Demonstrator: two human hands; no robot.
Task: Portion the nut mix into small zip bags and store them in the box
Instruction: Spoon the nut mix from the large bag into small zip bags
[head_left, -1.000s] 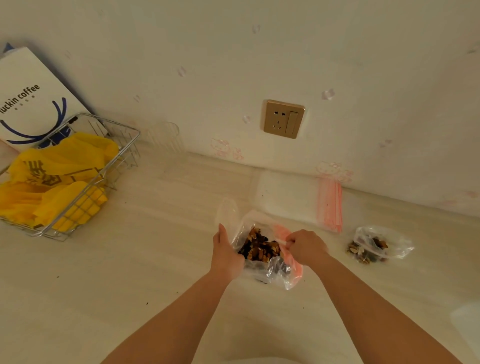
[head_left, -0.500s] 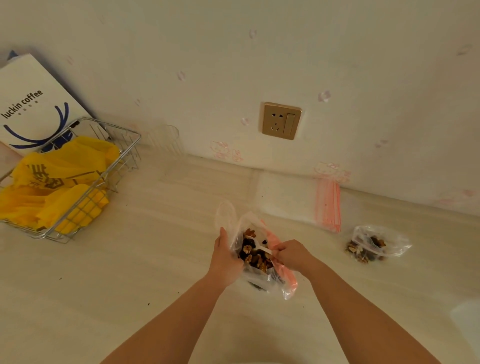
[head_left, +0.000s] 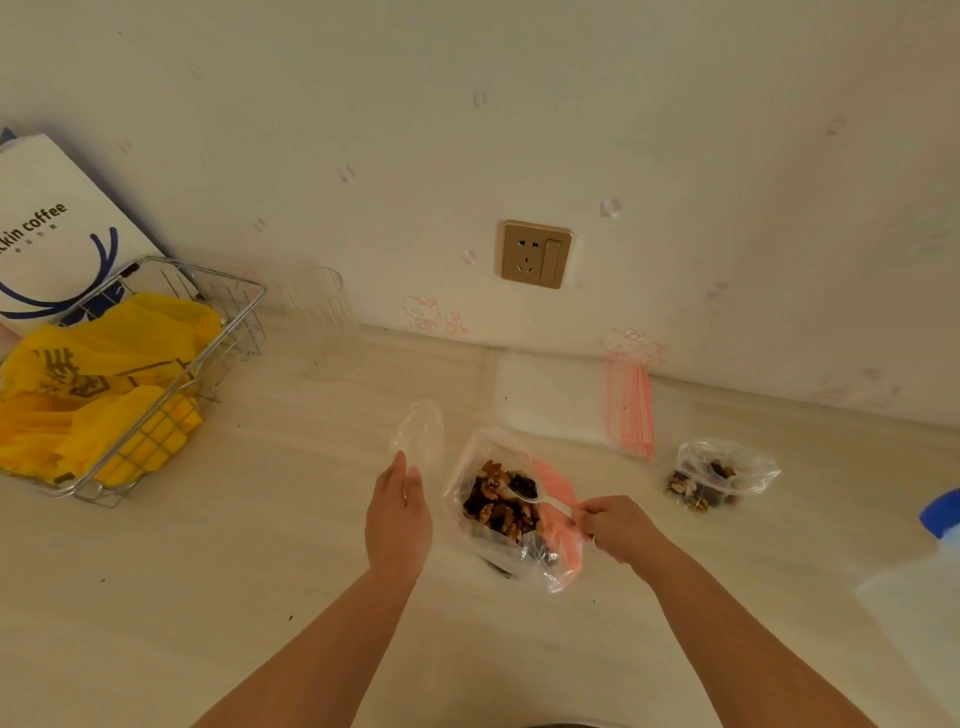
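Observation:
A large clear bag of nut mix (head_left: 501, 506) stands open on the pale counter in the middle. My right hand (head_left: 618, 527) pinches the handle of a small clear plastic spoon (head_left: 524, 491), whose bowl carries dark pieces over the mix. My left hand (head_left: 397, 514) holds a small empty zip bag (head_left: 420, 434) upright, just left of the big bag. A filled small zip bag (head_left: 719, 475) lies to the right. A stack of flat zip bags with red seals (head_left: 571, 402) rests against the wall behind.
A wire basket (head_left: 171, 395) with yellow bags sits at the left, a white coffee paper bag (head_left: 47, 228) behind it. A clear glass (head_left: 319, 312) stands by the wall. A translucent container with a blue part (head_left: 940, 514) is at the right edge.
My left hand let go of the big bag's edge and moved left with the small empty bag. My right hand drew back to the right, lifting a spoonful out of the mix.

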